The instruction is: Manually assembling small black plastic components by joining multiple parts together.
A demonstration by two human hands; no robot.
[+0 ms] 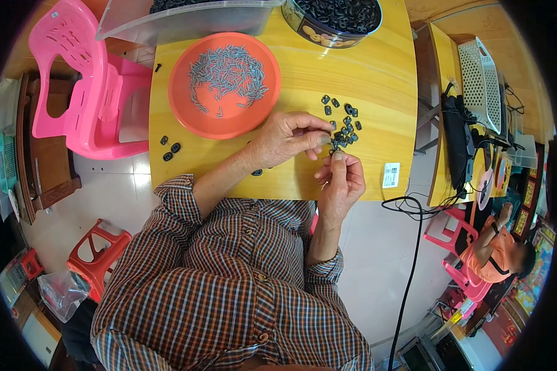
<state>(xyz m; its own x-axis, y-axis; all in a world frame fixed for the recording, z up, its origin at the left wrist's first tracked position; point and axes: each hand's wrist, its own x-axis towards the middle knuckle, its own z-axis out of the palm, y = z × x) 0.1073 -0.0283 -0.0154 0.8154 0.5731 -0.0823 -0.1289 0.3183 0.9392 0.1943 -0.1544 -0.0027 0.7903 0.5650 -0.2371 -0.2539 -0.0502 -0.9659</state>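
Head view: one checked woven shirt, then two bare hands, left hand and right hand, thumbs and fingers nearly closed at a loose cluster of small rounded black parts, can't tell what either grips. Cluster too bunched to count; three similar pieces near left edge of smooth wood-grain table. Farther: one round orange plastic bowl with many thin grey screws, one translucent bin, one round tin.
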